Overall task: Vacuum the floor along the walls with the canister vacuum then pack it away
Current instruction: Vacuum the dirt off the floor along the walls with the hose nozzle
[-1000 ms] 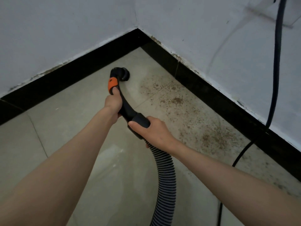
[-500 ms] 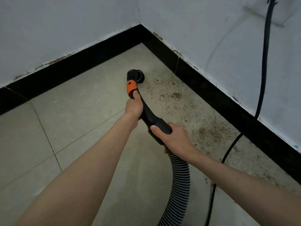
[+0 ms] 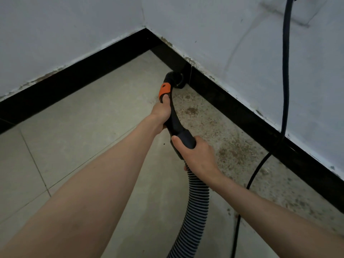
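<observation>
Nozzle [image 3: 176, 80] had moved right since a second ago, from open floor [image 3: 89, 131] to touching the black skirting [image 3: 232, 105] on the right wall. Left hand [image 3: 161, 113] gripped the curved handle [image 3: 173, 118] just below its orange collar [image 3: 164, 89]; right hand [image 3: 197, 155] gripped the cuff where the ribbed hose [image 3: 193, 211] began. Black cord [image 3: 284, 75] hung beside them.

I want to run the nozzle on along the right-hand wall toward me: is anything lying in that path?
Yes. A black power cord hangs down that wall and crosses the baseboard onto the floor, in the nozzle path. Otherwise only brown grit.
</observation>
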Available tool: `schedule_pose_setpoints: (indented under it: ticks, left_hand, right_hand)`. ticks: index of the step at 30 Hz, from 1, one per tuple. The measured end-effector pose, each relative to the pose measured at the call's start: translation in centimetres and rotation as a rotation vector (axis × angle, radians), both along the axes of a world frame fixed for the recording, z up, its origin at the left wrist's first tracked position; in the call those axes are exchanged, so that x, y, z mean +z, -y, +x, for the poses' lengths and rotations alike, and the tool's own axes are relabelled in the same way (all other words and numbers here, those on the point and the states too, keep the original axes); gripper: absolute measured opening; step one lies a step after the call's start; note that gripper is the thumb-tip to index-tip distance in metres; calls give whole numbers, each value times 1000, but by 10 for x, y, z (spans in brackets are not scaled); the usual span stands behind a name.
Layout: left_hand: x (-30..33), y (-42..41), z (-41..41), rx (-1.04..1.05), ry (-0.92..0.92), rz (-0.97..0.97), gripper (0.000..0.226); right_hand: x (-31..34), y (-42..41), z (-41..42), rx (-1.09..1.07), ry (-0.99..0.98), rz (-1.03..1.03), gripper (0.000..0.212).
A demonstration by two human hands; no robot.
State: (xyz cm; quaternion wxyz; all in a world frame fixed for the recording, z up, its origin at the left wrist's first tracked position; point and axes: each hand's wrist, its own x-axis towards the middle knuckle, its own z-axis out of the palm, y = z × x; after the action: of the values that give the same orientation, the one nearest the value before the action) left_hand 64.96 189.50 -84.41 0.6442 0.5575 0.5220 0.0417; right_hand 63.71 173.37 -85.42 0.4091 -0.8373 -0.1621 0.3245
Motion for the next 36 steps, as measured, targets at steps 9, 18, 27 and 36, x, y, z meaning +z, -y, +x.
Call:
schedule_pose_setpoints:
  ticks: [9, 18, 27, 36]
  left_hand:
    - [-6, -20, -10, 65, -39, 106, 57]
    - [0, -36, -99, 207, 138, -189, 52]
    - [-26, 22, -128, 332, 90, -59, 51]
    - [-15, 30, -105, 252, 141, -157, 49]
  right_hand:
    - [-7, -23, -1, 53, -44, 86, 39]
    - [-3, -23, -34, 294, -212, 149, 38]
    - [-3, 6, -61, 451, -3, -101, 41]
    - [9, 8, -55, 375, 174, -98, 32]
